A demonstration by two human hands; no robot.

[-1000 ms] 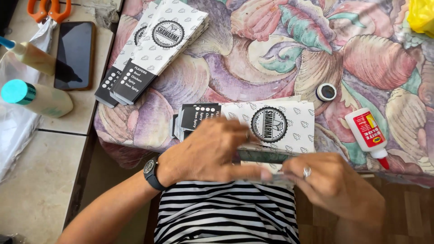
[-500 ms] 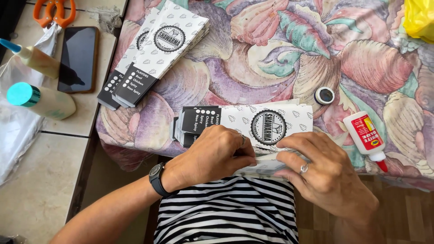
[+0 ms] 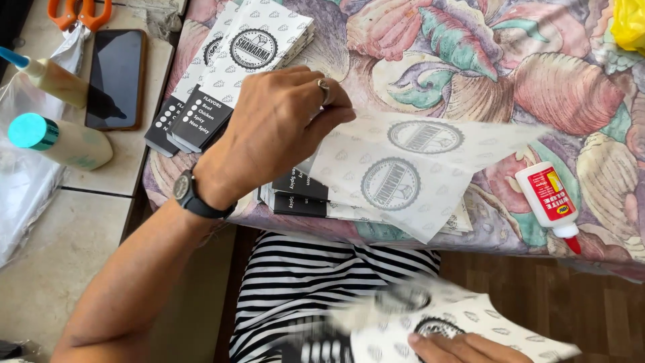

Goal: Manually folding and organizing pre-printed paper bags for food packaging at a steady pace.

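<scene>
Left hand (image 3: 282, 128) is pinching the top thin white printed paper sheet (image 3: 410, 171) off the stack on the floral tablecloth (image 3: 470, 60); right hand (image 3: 463, 347) grips a blurred printed paper sleeve (image 3: 470, 329) over the lap, looks like the sheet-picking step, next needs a clean single-sheet lift

- Paper sleeves (image 3: 403, 178): thin, matt, printed b/w.
- Tablecloth (image 3: 484, 60): soft cloth, floral, matt.
- Glue bottle (image 3: 547, 198): smooth glossy plastic.
- Phone (image 3: 115, 77): glossy glass.
- Floor (image 3: 537, 296): wood, slight sheen.
</scene>
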